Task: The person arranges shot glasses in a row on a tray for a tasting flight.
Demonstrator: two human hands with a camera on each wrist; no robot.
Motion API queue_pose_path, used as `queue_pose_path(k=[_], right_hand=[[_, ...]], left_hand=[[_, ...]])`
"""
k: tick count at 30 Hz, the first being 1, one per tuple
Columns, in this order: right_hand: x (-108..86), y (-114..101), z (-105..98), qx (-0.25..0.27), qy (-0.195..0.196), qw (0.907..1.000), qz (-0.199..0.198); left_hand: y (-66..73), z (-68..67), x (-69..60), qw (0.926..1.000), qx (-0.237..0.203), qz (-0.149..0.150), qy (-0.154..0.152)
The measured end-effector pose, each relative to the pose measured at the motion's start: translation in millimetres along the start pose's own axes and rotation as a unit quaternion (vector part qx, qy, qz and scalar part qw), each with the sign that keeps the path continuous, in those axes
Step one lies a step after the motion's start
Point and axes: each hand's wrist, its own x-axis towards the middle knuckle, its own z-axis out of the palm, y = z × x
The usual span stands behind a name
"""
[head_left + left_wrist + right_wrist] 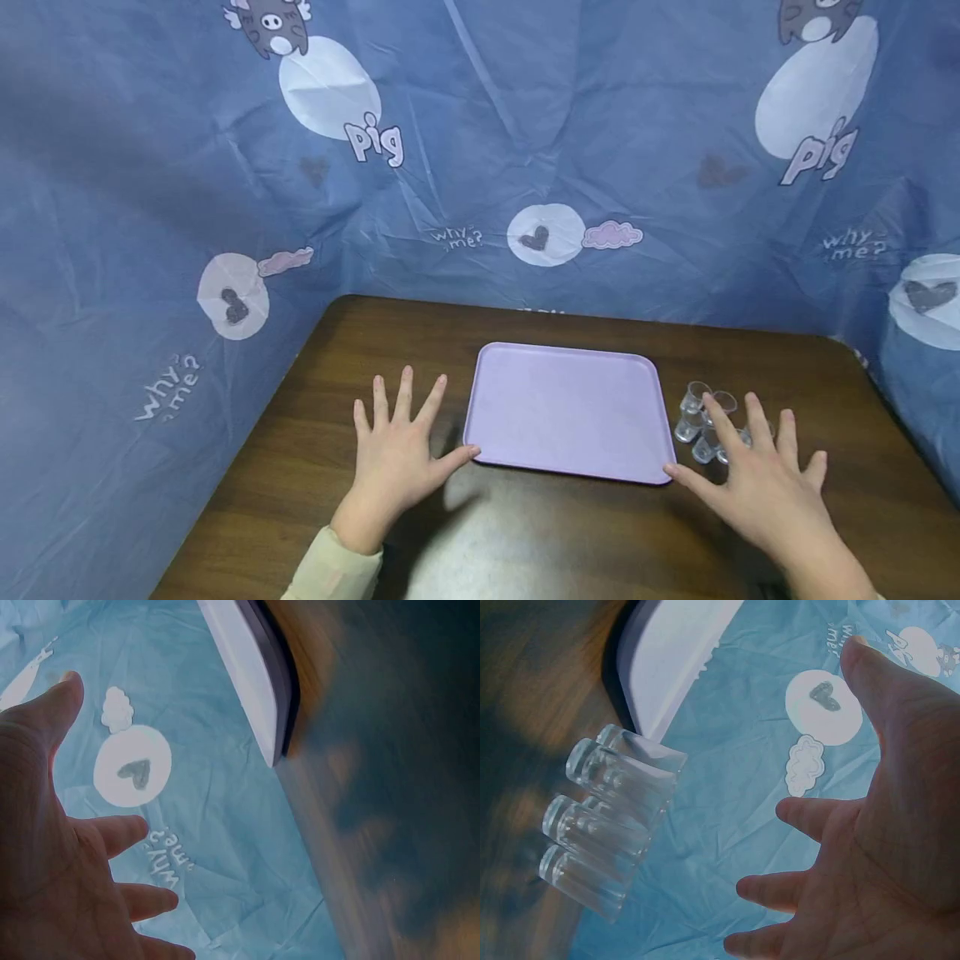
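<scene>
A flat lilac tray with a raised rim lies on the brown table, nothing on it. Off its left side is my left hand, fingers spread wide, the thumb near the tray's front left corner. My right hand is spread the same way by the front right corner, partly covering a cluster of small clear glasses. The right wrist view shows several of these glasses standing close together, apart from my fingers. In both wrist views the palms are bare and hold nothing.
The wooden table has rounded back corners. Behind it and along its sides hangs a blue printed cloth with pigs, hearts and lettering. Dark shadows of the hands fall on the tabletop.
</scene>
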Motion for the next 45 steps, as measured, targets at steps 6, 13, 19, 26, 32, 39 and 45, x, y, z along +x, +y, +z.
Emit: queue_pose_path(k=[6,13,19,26,32,39,45], right_hand=[[-0.3,2,-1,0.007,0.005,1.0,0.002],[1.0,11,-1,0.031,0.049,0.9983,-0.005],[-1.2,24,-1,0.056,0.051,0.9971,0.006],[-4.8,45,-4,0.061,0.062,0.9961,0.017],[-4.4,57,0,0.075,0.065,0.995,0.014],[-0.6,70,9,0.114,0.097,0.9883,-0.027],[9.0,80,9,0.114,0.106,0.9871,-0.036]], left_hand=[[-0.9,-1.9,3.8,0.9997,-0.023,0.002,0.002],[2.2,0.9,12.0,0.9868,-0.159,0.027,-0.01],[4.0,13.0,21.4,0.9598,-0.276,0.04,-0.033],[2.4,30.3,32.9,0.949,-0.305,0.053,-0.059],[-1.5,38.1,37.0,0.9465,-0.308,0.039,-0.088],[-0.7,46.7,46.3,0.9414,-0.309,0.052,-0.125],[0.7,49.2,56.1,0.9426,-0.303,0.067,-0.123]])
